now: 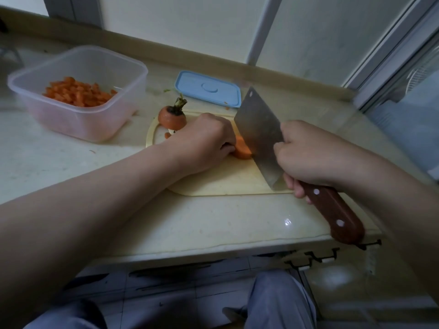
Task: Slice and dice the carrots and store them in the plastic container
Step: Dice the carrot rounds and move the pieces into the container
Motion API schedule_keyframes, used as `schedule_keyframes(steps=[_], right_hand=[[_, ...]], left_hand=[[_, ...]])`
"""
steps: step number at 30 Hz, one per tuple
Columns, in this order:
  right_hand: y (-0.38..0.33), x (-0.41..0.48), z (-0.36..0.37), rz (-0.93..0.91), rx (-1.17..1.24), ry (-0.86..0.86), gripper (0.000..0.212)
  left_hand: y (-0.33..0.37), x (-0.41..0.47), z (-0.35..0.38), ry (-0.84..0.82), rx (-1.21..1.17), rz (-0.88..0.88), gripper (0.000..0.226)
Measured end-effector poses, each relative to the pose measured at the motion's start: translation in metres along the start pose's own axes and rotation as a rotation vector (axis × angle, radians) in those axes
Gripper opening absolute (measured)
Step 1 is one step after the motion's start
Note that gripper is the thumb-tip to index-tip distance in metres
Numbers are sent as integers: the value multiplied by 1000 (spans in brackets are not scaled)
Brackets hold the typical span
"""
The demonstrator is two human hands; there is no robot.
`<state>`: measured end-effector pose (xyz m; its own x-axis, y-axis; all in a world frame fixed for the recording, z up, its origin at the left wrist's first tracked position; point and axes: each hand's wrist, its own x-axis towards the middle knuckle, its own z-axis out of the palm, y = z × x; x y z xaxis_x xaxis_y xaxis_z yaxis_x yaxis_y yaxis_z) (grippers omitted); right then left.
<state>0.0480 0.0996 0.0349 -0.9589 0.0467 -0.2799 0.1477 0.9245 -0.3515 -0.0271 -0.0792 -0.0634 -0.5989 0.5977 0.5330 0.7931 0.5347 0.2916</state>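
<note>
An orange carrot piece (pixel 242 149) lies on the pale cutting board (pixel 225 181). My left hand (pixel 204 138) curls over it and holds it down, hiding most of it. My right hand (pixel 306 157) grips the brown wooden handle of a cleaver (pixel 259 134), whose wide blade stands against the carrot's cut end. A cut-off carrot top (pixel 172 116) with a dark green stub sits at the board's far left corner. The clear plastic container (pixel 95 119) at the left holds diced carrot (pixel 78 92).
A light blue lid (pixel 207 87) lies flat behind the board, near the wall ledge. A window frame rises at the right. The counter's front edge runs just below the board, with hooks (pixel 313 257) under it. My knees show below.
</note>
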Motion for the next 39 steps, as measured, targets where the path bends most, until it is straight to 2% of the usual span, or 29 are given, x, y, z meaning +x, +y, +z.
schedule_keyframes(steps=[4, 8, 11, 15, 18, 22, 28, 33, 39], right_hand=[[-23, 24, 6, -8, -37, 53, 20], [-17, 21, -3, -15, -6, 81, 27], [-5, 7, -7, -7, 71, 93, 15], [3, -4, -6, 22, 115, 41, 9], [3, -4, 1, 44, 110, 16, 13], [-17, 18, 12, 7, 33, 59, 17], [-23, 24, 1, 2, 65, 90, 31], [-8, 2, -6, -3, 123, 77, 19], [-9, -6, 3, -2, 105, 48, 7]], left_hand=[[1, 0, 0, 4, 10, 19, 19], [-2, -2, -1, -9, 7, 3, 9], [-1, -1, 0, -4, -7, -10, 9], [-1, 0, 0, 4, -13, -26, 11], [2, 2, 1, -9, -7, -34, 11], [0, 3, 1, -25, 9, -41, 23], [-1, -1, -2, -32, -21, -66, 15], [2, 0, -6, -23, -19, -76, 12], [3, 0, -6, -74, 28, -124, 28]])
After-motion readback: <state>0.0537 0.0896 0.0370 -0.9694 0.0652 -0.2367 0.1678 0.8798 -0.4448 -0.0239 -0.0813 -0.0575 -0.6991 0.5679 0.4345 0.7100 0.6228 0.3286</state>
